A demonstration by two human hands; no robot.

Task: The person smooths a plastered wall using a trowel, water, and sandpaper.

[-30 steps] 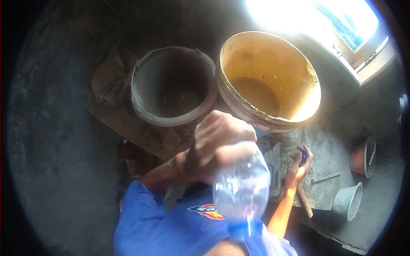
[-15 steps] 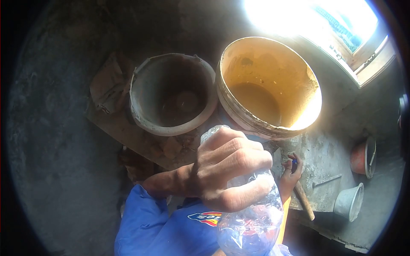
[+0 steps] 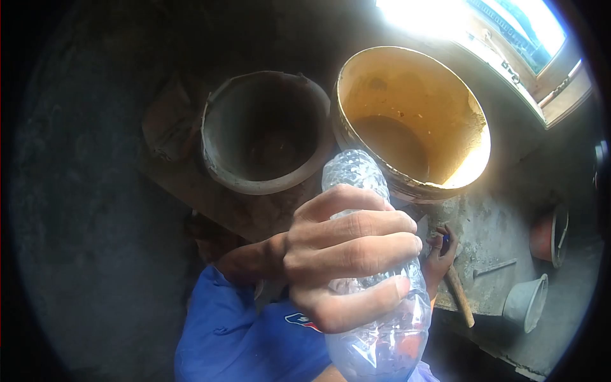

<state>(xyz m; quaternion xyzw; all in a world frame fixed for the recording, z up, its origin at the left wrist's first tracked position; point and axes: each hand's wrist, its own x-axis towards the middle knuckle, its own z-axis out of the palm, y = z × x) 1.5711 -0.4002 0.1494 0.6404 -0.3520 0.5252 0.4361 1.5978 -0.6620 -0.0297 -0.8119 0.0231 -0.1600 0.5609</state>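
Observation:
My left hand [image 3: 353, 254], coming in from the left below a blue sleeve [image 3: 223, 325], is wrapped round a clear plastic bottle [image 3: 379, 344]. Held close to the camera, the bottle is crinkled and see-through; one end sticks out beyond my fingers towards the buckets, the other runs to the bottom edge of the view. Lower and farther away, my right hand [image 3: 439, 254] has curled fingers round a small blue bottle cap [image 3: 445, 240]. A wooden tool handle [image 3: 459, 296] lies close to that hand.
Ahead stand a grey bucket [image 3: 213, 159] and a larger yellowish bucket [image 3: 458, 105] with murky liquid inside. To the right are a metal rod [image 3: 495, 268], a pale small bucket [image 3: 519, 304] and a reddish bucket [image 3: 543, 234]. A bright window [image 3: 522, 28] is at upper right.
The bottle's far end now shows more beyond my left hand, whose fingers sit differently on it. The buckets have shifted slightly right and up in view. My right hand keeps the cap.

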